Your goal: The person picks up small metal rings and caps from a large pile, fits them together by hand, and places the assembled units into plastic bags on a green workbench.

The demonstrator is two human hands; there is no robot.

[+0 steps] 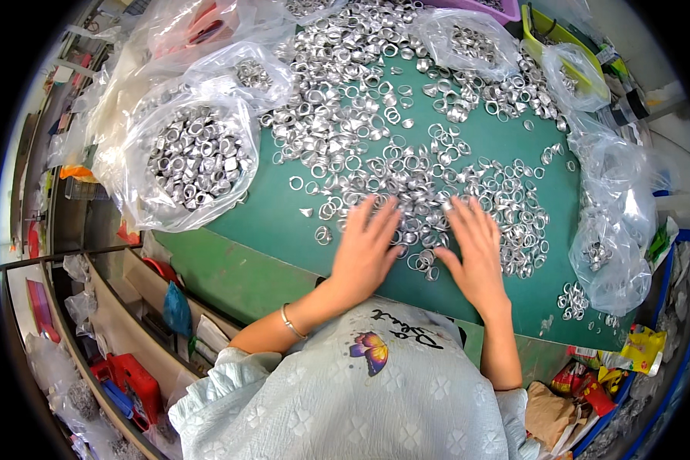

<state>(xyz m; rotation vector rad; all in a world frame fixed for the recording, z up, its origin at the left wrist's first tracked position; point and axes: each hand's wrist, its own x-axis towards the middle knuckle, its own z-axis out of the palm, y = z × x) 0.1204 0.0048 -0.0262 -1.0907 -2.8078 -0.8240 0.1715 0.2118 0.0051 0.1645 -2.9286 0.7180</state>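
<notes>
A large spread of silver metal rings [418, 184] covers the middle and far part of the green tabletop [284, 230]. My left hand [366, 249] rests palm down at the near left edge of the loose rings, fingers stretched forward and spread, a bangle on its wrist. Opposite it, my right hand [474, 249] lies among the rings with fingers apart and the thumb pointing inward. Rings lie in the gap between both hands and touch the fingertips. Neither hand grips a ring that I can see; the palms' undersides are hidden.
At the left stands an open clear plastic bag [195, 157] full of chunkier rings. Another bag of rings [471, 46] sits at the far side, beside a yellow-green basket [563, 46] and a purple tub [506, 9]. Crumpled clear bags [613, 215] line the right edge, near a small ring pile [573, 300].
</notes>
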